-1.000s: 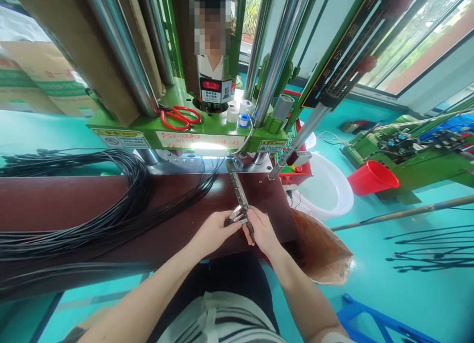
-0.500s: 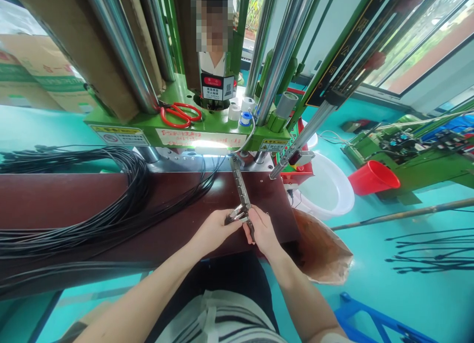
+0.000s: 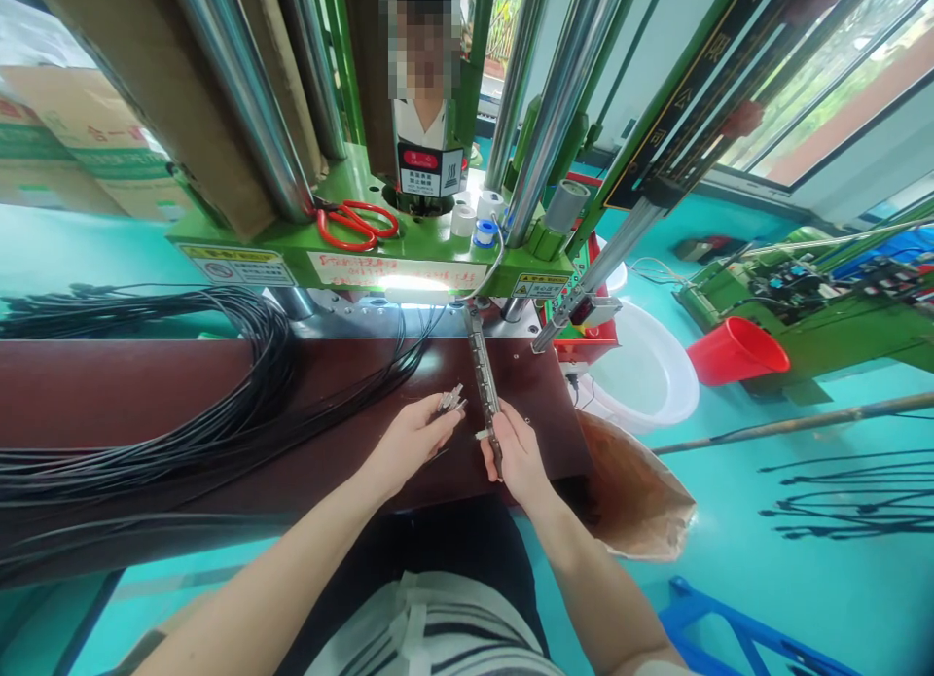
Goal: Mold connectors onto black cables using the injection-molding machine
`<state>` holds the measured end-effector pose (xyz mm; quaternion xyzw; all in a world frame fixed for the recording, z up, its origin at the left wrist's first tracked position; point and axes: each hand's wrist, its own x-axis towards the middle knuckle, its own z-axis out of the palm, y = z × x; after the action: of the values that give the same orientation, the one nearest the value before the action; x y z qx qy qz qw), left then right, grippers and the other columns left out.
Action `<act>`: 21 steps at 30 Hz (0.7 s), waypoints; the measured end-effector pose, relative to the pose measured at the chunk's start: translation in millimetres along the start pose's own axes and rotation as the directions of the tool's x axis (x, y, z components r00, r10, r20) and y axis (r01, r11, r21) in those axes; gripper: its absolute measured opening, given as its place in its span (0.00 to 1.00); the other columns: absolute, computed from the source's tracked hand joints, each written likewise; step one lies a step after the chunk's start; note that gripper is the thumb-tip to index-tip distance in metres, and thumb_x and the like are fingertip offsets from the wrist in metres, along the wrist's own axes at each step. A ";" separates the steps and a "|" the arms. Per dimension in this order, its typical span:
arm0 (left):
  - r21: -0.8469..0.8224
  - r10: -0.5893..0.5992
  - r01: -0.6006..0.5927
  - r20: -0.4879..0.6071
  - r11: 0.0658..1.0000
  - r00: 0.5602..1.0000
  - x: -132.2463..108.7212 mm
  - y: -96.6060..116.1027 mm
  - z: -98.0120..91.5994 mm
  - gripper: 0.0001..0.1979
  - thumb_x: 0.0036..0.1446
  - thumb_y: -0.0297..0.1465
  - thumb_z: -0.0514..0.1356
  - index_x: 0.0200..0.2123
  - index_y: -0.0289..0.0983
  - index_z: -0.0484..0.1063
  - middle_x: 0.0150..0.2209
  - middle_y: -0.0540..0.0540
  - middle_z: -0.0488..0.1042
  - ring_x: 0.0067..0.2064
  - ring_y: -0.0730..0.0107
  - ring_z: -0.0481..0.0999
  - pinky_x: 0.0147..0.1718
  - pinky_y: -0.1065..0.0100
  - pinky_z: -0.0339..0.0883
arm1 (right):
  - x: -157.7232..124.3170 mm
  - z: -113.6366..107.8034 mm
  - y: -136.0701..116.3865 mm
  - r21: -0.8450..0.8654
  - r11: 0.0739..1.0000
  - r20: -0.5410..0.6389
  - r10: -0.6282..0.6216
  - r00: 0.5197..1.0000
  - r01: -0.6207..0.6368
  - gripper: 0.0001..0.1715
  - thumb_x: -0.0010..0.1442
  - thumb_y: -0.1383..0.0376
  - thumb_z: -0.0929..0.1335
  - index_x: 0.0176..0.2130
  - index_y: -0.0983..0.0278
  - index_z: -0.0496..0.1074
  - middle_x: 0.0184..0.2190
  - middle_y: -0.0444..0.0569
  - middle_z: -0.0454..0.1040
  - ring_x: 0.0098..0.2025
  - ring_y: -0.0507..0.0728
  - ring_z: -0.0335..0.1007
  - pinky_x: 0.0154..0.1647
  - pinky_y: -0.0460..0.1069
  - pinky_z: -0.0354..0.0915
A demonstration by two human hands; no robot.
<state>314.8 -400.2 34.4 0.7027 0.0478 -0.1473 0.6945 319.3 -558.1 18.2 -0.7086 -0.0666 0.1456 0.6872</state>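
Observation:
My left hand (image 3: 409, 441) is closed on a small cluster of metal cable ends (image 3: 450, 400), held just left of a long narrow metal mould bar (image 3: 482, 370). That bar lies on the dark brown table (image 3: 131, 394) and runs away from me toward the green press (image 3: 379, 253). My right hand (image 3: 513, 452) grips the near end of the bar, with one small metal plug (image 3: 483, 433) pinched at its fingertips. Black cables (image 3: 240, 413) trail from my left hand across the table to the left.
Red scissors (image 3: 355, 223) and tape rolls (image 3: 474, 219) sit on the press base. A person stands behind the machine. To the right are a white basin (image 3: 649, 379), a red cup (image 3: 736, 350) and a brown paper sack (image 3: 634, 496). Cardboard boxes stand at far left.
My left hand has pulled the cluster of cable ends up and left, away from the bar. One plug stays at my right hand. The right hand and bar barely moved.

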 end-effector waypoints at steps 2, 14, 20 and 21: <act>-0.019 -0.072 0.073 0.042 0.997 0.997 1.3 -0.4 0.9 0.13 0.48 0.39 0.57 0.26 0.35 0.62 0.15 0.58 0.53 0.17 0.81 0.50 0.16 0.76 0.44 | -0.5 -1.1 0.3 0.002 1.000 0.014 -0.022 1.000 0.022 0.25 0.63 0.55 0.57 0.55 0.65 0.58 0.13 0.36 0.60 0.11 0.46 0.53 0.12 0.41 0.51; -0.178 -0.177 0.197 0.121 0.964 0.977 8.9 -5.9 3.9 0.13 0.44 0.38 0.61 0.21 0.35 0.61 0.11 0.60 0.49 0.14 0.84 0.44 0.14 0.75 0.36 | 0.2 -2.9 3.6 -0.081 0.996 0.109 -0.020 0.994 0.029 0.27 0.63 0.55 0.57 0.56 0.66 0.57 0.14 0.37 0.60 0.12 0.46 0.54 0.13 0.42 0.53; 0.042 0.056 -0.055 -0.020 0.998 0.998 7.4 -6.5 4.8 0.12 0.47 0.37 0.58 0.22 0.34 0.65 0.18 0.53 0.62 0.20 0.80 0.58 0.18 0.75 0.49 | -1.9 2.0 5.7 -0.170 0.984 0.062 -0.051 0.997 0.061 0.26 0.63 0.56 0.57 0.57 0.64 0.57 0.14 0.37 0.60 0.13 0.46 0.55 0.14 0.41 0.54; 0.056 0.065 -0.063 -0.036 0.996 0.997 7.8 -6.4 3.0 0.11 0.48 0.37 0.57 0.24 0.34 0.66 0.19 0.53 0.62 0.21 0.79 0.59 0.18 0.76 0.50 | -1.7 1.7 5.8 -0.135 0.990 0.056 -0.042 0.998 0.049 0.26 0.63 0.56 0.57 0.56 0.64 0.57 0.14 0.37 0.60 0.13 0.46 0.54 0.13 0.41 0.53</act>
<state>320.0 -404.1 26.2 0.7252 0.0343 -0.1128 0.6784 316.5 -557.3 12.6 -0.7480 -0.1108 0.1438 0.6384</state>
